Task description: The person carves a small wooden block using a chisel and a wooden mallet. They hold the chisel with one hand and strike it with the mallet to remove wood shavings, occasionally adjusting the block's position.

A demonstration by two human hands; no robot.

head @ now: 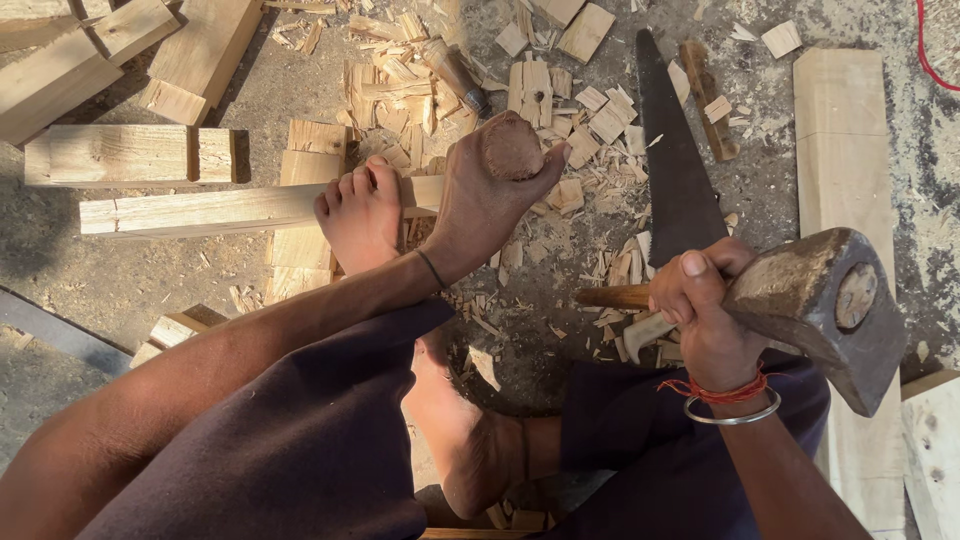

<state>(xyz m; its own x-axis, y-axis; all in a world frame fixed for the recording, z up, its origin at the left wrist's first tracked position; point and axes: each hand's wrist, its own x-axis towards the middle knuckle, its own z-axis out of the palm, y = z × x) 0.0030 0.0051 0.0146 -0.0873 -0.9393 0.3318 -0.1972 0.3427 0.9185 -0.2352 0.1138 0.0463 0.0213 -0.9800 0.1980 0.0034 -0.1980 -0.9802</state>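
Below, on the grey concrete floor (790, 190), pale wood is scattered — splintered chips (560, 110), squared offcuts and a long smooth plank (845, 150) at the right. No packages, labels or signs are to be seen. A dark, tapered saw blade (675, 170) lies flat among the chips. A pale wooden bar (210, 210), rough-sawn and square in section, is pinned to the floor by a bare foot (362, 215).

The left hand (490, 195) is closed around a rounded brown wooden handle (510, 147), its worn top showing above the curled fingers (545, 160); what lies beneath the hand is hidden. The right hand (700, 300) is wrapped tightly around a wooden haft (610, 296) just behind a heavy, pitted iron axe head (820, 300) — the thumb is laid over the top, the head held above the floor to the right of the knee. A metal bangle (735, 415) and red thread are worn on that wrist.
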